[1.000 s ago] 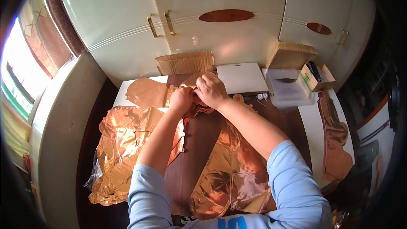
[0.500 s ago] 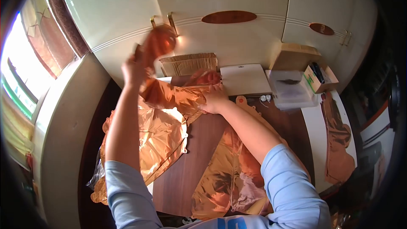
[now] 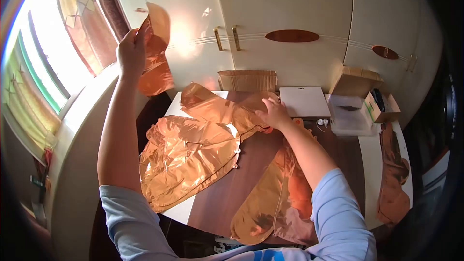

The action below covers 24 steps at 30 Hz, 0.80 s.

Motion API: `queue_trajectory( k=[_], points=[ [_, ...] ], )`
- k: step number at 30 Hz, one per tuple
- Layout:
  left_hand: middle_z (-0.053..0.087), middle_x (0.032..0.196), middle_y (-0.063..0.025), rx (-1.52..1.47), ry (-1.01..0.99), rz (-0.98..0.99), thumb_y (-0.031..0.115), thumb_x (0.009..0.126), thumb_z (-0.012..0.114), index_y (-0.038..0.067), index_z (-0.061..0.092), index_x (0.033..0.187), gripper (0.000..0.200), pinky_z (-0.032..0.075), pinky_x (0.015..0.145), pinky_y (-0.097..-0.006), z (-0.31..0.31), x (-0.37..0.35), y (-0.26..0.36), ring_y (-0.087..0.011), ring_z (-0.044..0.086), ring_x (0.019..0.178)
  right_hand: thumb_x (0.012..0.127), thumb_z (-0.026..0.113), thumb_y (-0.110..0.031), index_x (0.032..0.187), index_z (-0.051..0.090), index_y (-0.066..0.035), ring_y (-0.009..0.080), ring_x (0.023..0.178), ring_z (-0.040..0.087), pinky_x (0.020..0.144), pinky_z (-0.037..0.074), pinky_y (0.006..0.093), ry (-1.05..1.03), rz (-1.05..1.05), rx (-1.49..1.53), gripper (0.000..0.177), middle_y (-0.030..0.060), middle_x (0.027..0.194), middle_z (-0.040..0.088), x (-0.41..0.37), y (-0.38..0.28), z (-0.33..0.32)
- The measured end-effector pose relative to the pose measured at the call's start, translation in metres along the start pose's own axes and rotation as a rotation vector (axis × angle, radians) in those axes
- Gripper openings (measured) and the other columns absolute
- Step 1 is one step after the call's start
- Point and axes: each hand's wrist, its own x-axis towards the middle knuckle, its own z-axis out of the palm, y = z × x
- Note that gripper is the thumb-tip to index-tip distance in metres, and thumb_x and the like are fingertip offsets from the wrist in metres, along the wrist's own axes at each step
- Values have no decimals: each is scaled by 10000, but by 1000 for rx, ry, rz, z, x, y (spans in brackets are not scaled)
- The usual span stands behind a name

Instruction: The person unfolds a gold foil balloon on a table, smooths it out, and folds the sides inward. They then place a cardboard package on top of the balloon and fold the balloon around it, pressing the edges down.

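My left hand [image 3: 131, 57] is raised at the left and closed on a flat, copper-coloured foil balloon [image 3: 158, 36], which hangs beside it in front of the cupboard. My right hand [image 3: 275, 114] hovers low over the table's far side, fingers apart, right at the end of another flat foil balloon [image 3: 212, 108]. That balloon overlaps a wide, crinkled pile of shiny copper foil balloons [image 3: 191, 157] at the left. Nearer my body, more flat foil balloons [image 3: 261, 200] lie partly under my right forearm.
On the brown and white table [image 3: 217, 203], a white flat box [image 3: 304, 101] stands at the back. Beside it are a clear plastic tray [image 3: 345, 121] and a small open carton [image 3: 386, 111]. Another foil balloon [image 3: 392, 183] lies at the right edge. Cupboard doors [image 3: 290, 0] rise behind.
My left hand has carried its balloon up and left, away from the pile. My right hand has loosened its fingers from the balloon on the table. The view has shifted left.
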Motion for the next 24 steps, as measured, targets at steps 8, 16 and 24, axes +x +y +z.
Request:
queue_trajectory(
  k=[8, 16, 24],
  points=[
    [703, 854, -106, -148, -541, 133, 126, 985, 584, 7, 681, 1065, 173, 529, 722, -346, -19, -81, 97, -178, 677, 761, 817, 790, -259, 1422, 463, -56, 331, 1326, 477, 1120, 355, 504, 616, -562, 184, 717, 198, 1403, 529, -39, -124, -183],
    [687, 1059, -170, -327, -447, 423, 24, 865, 669, 22, 666, 1157, 292, 548, 817, -365, -12, -169, 158, -302, 687, 935, 826, 733, -126, 1076, 715, -40, 252, 870, 695, 822, 531, 370, -37, -472, 137, 265, 138, 946, 736, -77, -145, -265],
    [609, 1262, -122, -621, -785, 825, 165, 777, 764, 57, 645, 1158, 413, 456, 1001, -474, -38, -361, 147, -311, 582, 1207, 814, 731, -124, 995, 721, 48, 144, 762, 650, 730, 517, 329, -21, -97, -10, 250, 123, 834, 735, -68, -53, -293]
  ],
)
